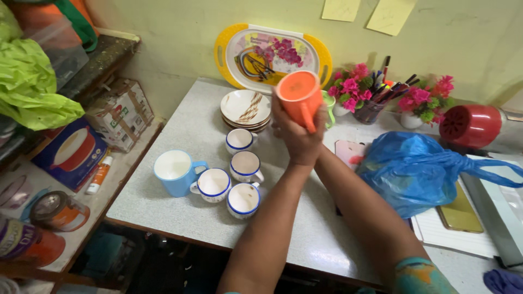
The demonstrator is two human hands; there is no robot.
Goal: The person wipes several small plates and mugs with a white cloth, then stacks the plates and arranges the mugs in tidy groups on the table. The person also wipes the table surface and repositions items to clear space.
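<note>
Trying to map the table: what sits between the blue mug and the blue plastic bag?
In the head view, three blue-rimmed white cups and the person's forearms lie between the blue mug and the blue plastic bag.

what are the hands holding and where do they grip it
An orange mug, tilted with its mouth toward the camera. Both hands meet at its lower body and handle; the left hand shows in front, and the right hand is mostly hidden behind it.

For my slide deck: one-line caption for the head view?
Both hands hold an orange mug above a table of blue-rimmed cups.

Both hands [297,133] raised together, fingers apparently curled
</note>
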